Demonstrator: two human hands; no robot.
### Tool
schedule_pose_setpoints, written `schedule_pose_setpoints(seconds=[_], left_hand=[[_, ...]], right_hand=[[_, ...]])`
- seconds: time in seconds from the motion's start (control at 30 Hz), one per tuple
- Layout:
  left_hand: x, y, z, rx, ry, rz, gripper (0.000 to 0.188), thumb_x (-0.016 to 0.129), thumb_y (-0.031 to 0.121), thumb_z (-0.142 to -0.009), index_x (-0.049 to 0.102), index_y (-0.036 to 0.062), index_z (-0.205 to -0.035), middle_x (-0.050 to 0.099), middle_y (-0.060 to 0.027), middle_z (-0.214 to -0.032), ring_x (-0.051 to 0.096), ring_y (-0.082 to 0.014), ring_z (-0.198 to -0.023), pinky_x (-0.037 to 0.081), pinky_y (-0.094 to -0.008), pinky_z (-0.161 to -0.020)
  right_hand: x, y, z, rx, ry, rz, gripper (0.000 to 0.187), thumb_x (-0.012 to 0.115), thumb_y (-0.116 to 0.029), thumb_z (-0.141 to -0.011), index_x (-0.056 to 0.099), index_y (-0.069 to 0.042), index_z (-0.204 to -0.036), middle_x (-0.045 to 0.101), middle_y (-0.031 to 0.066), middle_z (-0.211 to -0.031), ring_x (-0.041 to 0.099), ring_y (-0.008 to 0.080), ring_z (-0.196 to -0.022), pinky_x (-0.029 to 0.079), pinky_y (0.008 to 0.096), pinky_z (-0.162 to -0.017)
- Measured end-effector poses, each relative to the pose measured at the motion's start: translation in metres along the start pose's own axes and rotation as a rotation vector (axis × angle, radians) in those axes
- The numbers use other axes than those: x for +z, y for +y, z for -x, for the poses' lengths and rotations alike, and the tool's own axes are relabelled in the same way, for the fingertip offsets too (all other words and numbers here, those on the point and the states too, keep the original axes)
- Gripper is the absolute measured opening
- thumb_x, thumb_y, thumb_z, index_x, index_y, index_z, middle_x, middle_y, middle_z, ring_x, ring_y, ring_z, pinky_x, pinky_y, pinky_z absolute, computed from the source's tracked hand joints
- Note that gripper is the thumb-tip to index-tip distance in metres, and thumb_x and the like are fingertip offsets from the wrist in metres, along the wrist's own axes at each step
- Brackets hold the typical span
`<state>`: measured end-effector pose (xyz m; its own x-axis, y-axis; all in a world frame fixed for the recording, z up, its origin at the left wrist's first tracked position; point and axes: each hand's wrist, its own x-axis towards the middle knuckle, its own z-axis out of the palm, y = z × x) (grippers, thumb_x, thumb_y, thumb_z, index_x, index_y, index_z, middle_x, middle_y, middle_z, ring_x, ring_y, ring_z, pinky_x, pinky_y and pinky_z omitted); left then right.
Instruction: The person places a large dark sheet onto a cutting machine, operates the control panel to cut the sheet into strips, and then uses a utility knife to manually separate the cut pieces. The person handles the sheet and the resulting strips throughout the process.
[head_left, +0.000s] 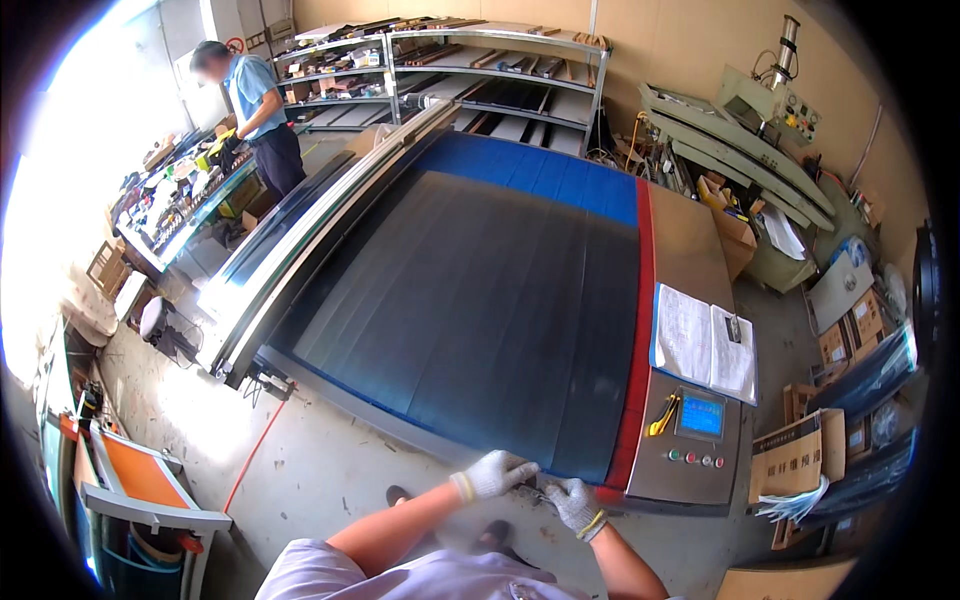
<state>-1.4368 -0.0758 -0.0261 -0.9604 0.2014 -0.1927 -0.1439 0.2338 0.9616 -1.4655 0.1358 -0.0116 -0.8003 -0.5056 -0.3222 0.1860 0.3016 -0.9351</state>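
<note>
A large dark sheet (470,300) with faint seams lies on a blue machine bed (540,170). My left hand (495,474), in a pale knit glove, is at the bed's near edge, its fingers bent together. Just right of it and a little nearer to me is my right hand (577,505), gloved too, with its fingers closed. Between the two hands shows a small dark, metallic-looking item (535,484); its kind is too small to tell, and the gloves cover part of it.
A long gantry rail (330,235) spans the bed's left side. Along the right run a red strip (643,330) and a metal panel with a screen (700,414), a yellow cutter (663,416) and a clipboard (683,335). Cartons (795,460) stand farther right; a person (262,115) works back left.
</note>
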Motion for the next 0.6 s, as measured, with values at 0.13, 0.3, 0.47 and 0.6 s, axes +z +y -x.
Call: schedule_pose_setpoints(seconds=[0.13,0.3,0.47,0.6], left_hand=[[-0.014,-0.016,0.000,-0.102,0.129,0.166,0.058,0.044,0.055,-0.101,0.070,0.0030,-0.104,0.069,-0.0130,-0.085,0.066,-0.0230,-0.081,0.052,-0.0383,-0.076],[-0.038,-0.090,0.005,-0.274,0.701,-0.416,0.042,0.055,0.044,-0.096,0.069,0.0066,-0.111,0.070,-0.0184,-0.104,0.068,-0.0333,-0.096,0.052,-0.0419,-0.086],[-0.053,-0.162,0.014,-0.671,0.789,-0.891,0.074,0.055,0.055,-0.092,0.039,0.0077,-0.147,0.037,-0.0214,-0.151,0.038,-0.0411,-0.137,0.035,-0.0504,-0.110],[-0.060,-0.202,0.038,-0.892,0.572,-1.037,0.093,0.051,0.064,-0.091,0.022,0.0016,-0.155,0.018,-0.0250,-0.160,0.031,-0.0411,-0.143,0.032,-0.0495,-0.114]], right_hand=[[-0.001,0.043,-0.018,0.003,-0.121,0.070,0.024,0.064,-0.023,-0.097,0.070,0.000,-0.102,0.071,0.0063,-0.084,0.063,0.0125,-0.082,0.050,0.0299,-0.076],[-0.020,0.092,-0.019,0.029,-0.108,-0.024,0.023,0.060,-0.023,-0.098,0.065,-0.001,-0.101,0.062,0.0022,-0.075,0.059,0.0120,-0.073,0.049,0.0297,-0.071],[-0.072,0.192,0.007,-0.025,0.153,0.416,0.033,0.056,-0.018,-0.098,0.059,0.000,-0.126,0.063,0.0155,-0.128,0.058,0.0243,-0.122,0.047,0.0374,-0.101],[-0.118,0.196,0.002,0.397,0.549,-0.714,0.043,0.052,-0.028,-0.101,0.053,-0.004,-0.136,0.056,0.0103,-0.139,0.052,0.0217,-0.129,0.042,0.0388,-0.109]])
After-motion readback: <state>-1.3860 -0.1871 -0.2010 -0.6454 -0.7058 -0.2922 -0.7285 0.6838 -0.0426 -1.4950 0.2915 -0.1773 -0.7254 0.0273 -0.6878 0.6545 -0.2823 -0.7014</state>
